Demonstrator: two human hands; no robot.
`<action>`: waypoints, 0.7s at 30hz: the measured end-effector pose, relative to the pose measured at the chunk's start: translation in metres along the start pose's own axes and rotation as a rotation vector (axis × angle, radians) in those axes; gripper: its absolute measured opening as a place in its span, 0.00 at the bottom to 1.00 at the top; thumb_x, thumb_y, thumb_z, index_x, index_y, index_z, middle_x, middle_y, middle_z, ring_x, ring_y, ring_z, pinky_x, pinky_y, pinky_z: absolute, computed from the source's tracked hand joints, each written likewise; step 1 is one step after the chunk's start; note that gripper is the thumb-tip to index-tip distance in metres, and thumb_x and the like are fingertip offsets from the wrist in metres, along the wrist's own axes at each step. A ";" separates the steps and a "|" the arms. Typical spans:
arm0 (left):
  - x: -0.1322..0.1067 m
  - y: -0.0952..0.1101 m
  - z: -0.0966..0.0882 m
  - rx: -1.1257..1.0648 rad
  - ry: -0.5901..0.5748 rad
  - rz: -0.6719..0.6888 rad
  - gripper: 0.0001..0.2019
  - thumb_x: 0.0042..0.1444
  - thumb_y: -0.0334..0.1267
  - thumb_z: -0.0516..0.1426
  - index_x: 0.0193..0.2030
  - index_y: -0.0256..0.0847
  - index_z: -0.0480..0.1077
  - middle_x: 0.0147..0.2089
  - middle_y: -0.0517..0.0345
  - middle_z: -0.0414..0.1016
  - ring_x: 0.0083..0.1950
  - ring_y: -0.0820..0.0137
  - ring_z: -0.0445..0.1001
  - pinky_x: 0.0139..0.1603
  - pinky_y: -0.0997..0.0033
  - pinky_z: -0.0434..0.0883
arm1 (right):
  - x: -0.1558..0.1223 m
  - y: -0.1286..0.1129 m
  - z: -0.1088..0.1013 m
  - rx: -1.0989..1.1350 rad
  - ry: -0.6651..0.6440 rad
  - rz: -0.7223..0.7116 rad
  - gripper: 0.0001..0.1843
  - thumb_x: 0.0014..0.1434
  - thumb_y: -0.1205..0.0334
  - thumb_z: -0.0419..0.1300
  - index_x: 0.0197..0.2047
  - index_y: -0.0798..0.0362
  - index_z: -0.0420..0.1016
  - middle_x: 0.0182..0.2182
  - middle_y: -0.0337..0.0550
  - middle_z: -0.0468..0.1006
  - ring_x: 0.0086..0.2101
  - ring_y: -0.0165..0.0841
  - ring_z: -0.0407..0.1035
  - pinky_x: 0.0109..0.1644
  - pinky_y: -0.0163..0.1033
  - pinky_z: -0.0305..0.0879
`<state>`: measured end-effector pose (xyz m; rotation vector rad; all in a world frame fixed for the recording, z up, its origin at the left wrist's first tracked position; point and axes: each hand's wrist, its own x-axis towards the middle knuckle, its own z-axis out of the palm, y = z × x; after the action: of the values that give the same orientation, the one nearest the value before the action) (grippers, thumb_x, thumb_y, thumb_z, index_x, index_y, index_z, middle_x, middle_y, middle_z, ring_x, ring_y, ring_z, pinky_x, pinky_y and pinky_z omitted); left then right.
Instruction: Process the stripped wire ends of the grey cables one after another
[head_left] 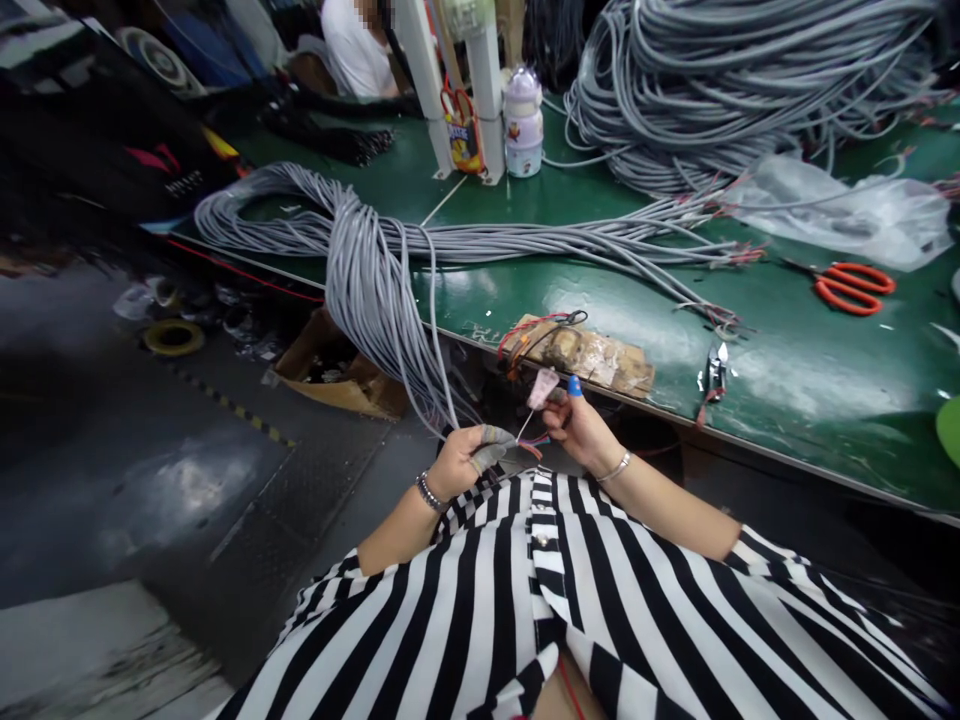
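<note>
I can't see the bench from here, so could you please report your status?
Left hand closed on a grey cable, coloured wires poking out. Right hand at a pinkish scrap, exact hold unclear. Loose scissors on bench, away from both hands.

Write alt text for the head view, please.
A person's left hand holds a grey cable with coloured wires at its end; the right hand holds a small pale pink piece close by. On the green workbench ahead lie bundled grey cables, orange-handled scissors and small cutters.

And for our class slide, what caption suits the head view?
Left hand holds a grey cable, right hand a pinkish scrap, beside a green table.
</note>
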<state>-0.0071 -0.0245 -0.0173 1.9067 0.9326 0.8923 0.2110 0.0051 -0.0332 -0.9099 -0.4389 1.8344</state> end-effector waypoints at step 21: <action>0.101 -0.005 -0.056 0.427 0.138 0.102 0.14 0.60 0.41 0.57 0.48 0.36 0.75 0.44 0.51 0.80 0.44 0.68 0.78 0.49 0.67 0.75 | -0.028 -0.090 -0.033 -1.075 0.232 -1.012 0.15 0.63 0.50 0.56 0.36 0.49 0.81 0.30 0.44 0.78 0.33 0.36 0.71 0.41 0.42 0.68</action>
<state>-0.0074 0.0825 0.0255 2.2921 1.1915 0.9498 0.2978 0.0158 0.0150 -1.2235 -1.4770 0.4679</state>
